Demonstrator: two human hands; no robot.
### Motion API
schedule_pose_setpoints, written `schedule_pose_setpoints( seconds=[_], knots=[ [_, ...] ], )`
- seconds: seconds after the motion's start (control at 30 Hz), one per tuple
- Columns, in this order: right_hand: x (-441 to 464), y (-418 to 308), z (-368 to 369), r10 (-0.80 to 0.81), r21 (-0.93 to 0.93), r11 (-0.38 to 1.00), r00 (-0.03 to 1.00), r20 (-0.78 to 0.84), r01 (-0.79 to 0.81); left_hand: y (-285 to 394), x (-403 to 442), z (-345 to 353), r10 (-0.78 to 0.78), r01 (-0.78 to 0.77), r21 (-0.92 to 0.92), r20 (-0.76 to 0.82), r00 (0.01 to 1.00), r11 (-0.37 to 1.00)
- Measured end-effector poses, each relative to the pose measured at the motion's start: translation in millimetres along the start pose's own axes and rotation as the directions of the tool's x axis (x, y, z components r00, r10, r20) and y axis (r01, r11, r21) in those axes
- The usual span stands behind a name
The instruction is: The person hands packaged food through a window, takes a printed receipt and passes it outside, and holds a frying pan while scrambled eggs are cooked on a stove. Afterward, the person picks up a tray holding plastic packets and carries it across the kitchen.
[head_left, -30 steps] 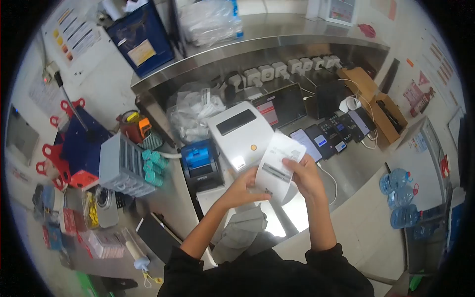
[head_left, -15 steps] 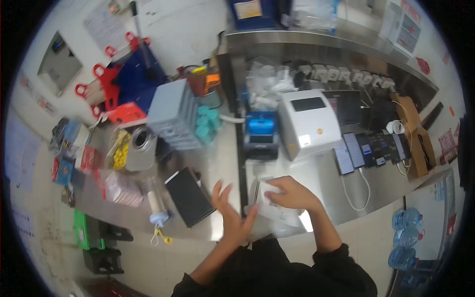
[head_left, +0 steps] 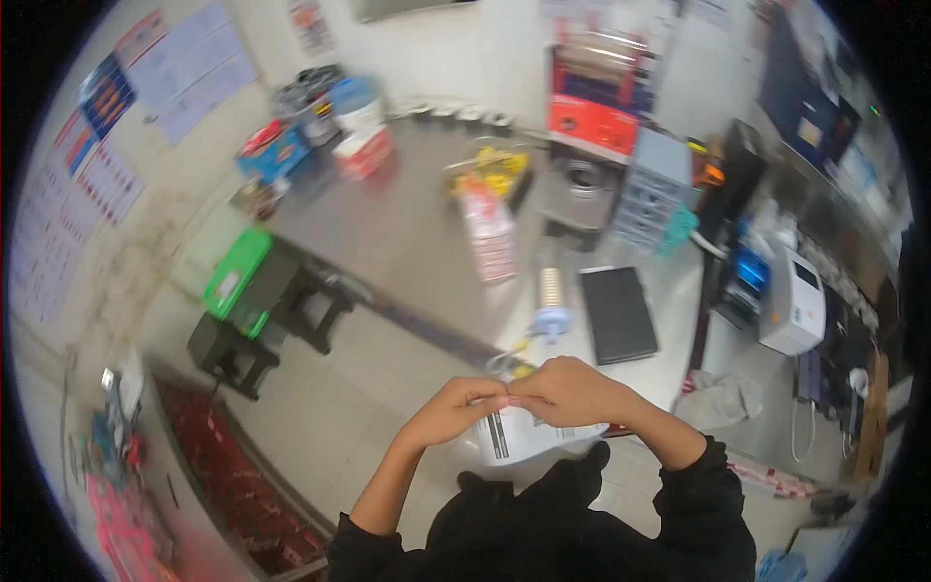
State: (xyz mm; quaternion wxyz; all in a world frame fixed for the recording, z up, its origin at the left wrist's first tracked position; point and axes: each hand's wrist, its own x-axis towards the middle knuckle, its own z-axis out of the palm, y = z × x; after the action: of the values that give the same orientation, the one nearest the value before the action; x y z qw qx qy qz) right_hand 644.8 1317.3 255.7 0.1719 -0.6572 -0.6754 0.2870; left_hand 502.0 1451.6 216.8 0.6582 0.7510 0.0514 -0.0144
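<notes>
My left hand (head_left: 454, 408) and my right hand (head_left: 567, 392) meet in front of my body, fingertips pinched together. Between them hangs a white printed packet (head_left: 553, 441) with black bars on its left part; whether it is a bag or a folded sheet I cannot tell. Both hands grip its upper edge and cover part of it. Just beyond the hands, a black notebook (head_left: 619, 314) lies on the steel counter. To its left is a cup-like container with a pale blue lid (head_left: 552, 321) and a yellow tag.
On the right stand a white label printer (head_left: 793, 303), a smaller blue-lit device (head_left: 745, 281) and a crumpled whitish bag (head_left: 720, 400). Grey drawers (head_left: 652, 189), a yellow-filled tray (head_left: 499, 170) and a pink-white pack (head_left: 488, 238) stand further back. Dark stools (head_left: 233, 351) are at lower left.
My view has swung left. My left hand, open with spread fingers before, has closed on the packet beside my right hand. The packet has moved off the counter to in front of my body.
</notes>
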Motion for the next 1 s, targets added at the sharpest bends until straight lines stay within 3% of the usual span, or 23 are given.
schedule_pose_setpoints(
  seconds=[0.03, 0.07, 0.1, 0.13, 0.2, 0.23, 0.27, 0.33, 0.4, 0.47, 0.5, 0.53, 0.57, 0.6, 0.67, 0.7, 0.73, 0.77, 0.83, 0.9, 0.93, 1.0],
  knots=[
    [27, -16, 16, -0.144, -0.177, 0.977, 0.98, -0.137, 0.119, -5, -26, -21, 0.0, -0.011, -0.138, -0.081, 0.997, 0.99],
    [54, -31, 31, -0.305, -0.355, 0.912, 0.917, -0.257, 0.204, -7, -51, -39, -0.011, -0.005, -0.133, -0.119, 0.993, 0.991],
    [75, -39, 47, -0.512, -0.53, 0.795, 0.794, -0.326, 0.295, -10, -71, -53, -0.012, -0.031, -0.207, -0.201, 0.98, 0.978],
    [97, -59, 47, -0.533, -0.526, 0.788, 0.784, -0.319, 0.321, -12, -91, -71, -0.013, -0.066, -0.277, -0.275, 0.961, 0.959],
    [139, -95, 28, -0.253, -0.074, 0.967, 0.941, -0.226, 0.242, -14, -123, -110, -0.006, -0.061, -0.167, -0.373, 0.928, 0.984],
    [161, -106, 21, -0.122, 0.14, 0.982, 0.991, -0.051, 0.128, -17, -136, -126, 0.009, -0.044, -0.068, -0.445, 0.895, 0.997],
    [182, -112, 20, -0.126, 0.135, 0.982, 0.991, -0.035, 0.13, -20, -147, -142, 0.008, -0.048, -0.077, -0.457, 0.889, 0.996],
    [217, -117, 18, -0.141, 0.19, 0.978, 0.952, 0.273, 0.09, -26, -160, -171, -0.117, 0.092, -0.088, -0.348, 0.93, 0.992],
    [254, -123, 21, -0.151, 0.194, 0.977, 0.938, 0.311, 0.093, -47, -168, -205, -0.125, 0.075, -0.163, -0.32, 0.939, 0.984],
    [287, -121, 24, -0.217, 0.221, 0.96, 0.955, 0.2, 0.171, -83, -177, -242, -0.141, 0.076, -0.227, -0.286, 0.948, 0.971],
    [303, -114, 20, -0.226, 0.217, 0.959, 0.953, 0.202, 0.181, -108, -179, -263, -0.176, 0.06, -0.245, -0.487, 0.856, 0.968],
    [318, -103, 11, -0.104, 0.36, 0.932, 0.986, 0.127, 0.052, -134, -181, -285, -0.2, 0.036, -0.254, -0.659, 0.725, 0.967],
    [332, -89, -1, 0.038, 0.5, 0.864, 0.998, 0.055, -0.061, -164, -194, -311, -0.213, 0.113, -0.183, -0.758, 0.616, 0.977],
    [347, -72, -11, 0.049, 0.486, 0.872, 0.999, 0.014, -0.05, -192, -212, -339, -0.192, 0.187, -0.11, -0.838, 0.51, 0.976],
    [382, -23, -16, 0.191, 0.555, 0.832, 0.95, -0.246, -0.024, -247, -257, -369, -0.228, 0.509, -0.047, -0.927, 0.298, 0.859],
    [402, 5, -18, 0.135, 0.601, 0.793, 0.935, -0.328, 0.096, -292, -285, -383, -0.475, 0.544, -0.298, -0.852, 0.219, 0.785],
    [421, 18, -21, 0.278, 0.656, 0.753, 0.883, -0.379, 0.044, -321, -301, -395, -0.685, 0.573, -0.515, -0.72, 0.115, 0.637],
    [438, 23, -32, 0.326, 0.704, 0.707, 0.853, -0.408, 0.067, -333, -299, -408, -0.795, 0.578, -0.634, -0.605, 0.043, 0.514],
    [475, 33, -54, 0.398, 0.754, 0.65, 0.805, -0.441, 0.092, -346, -269, -442, -0.851, 0.592, -0.677, -0.524, 0.028, 0.436],
    [512, 50, -82, 0.365, 0.657, 0.732, 0.709, -0.603, 0.182, -348, -221, -488, -0.845, 0.619, -0.638, -0.529, 0.08, 0.458],
    [530, 59, -100, 0.386, 0.655, 0.737, 0.692, -0.609, 0.165, -348, -194, -513, -0.835, 0.632, -0.609, -0.537, 0.117, 0.48],
    [568, 82, -148, 0.357, 0.494, 0.839, 0.454, -0.816, 0.228, -351, -139, -560, -0.812, 0.649, -0.548, -0.55, 0.195, 0.527]
  ],
)
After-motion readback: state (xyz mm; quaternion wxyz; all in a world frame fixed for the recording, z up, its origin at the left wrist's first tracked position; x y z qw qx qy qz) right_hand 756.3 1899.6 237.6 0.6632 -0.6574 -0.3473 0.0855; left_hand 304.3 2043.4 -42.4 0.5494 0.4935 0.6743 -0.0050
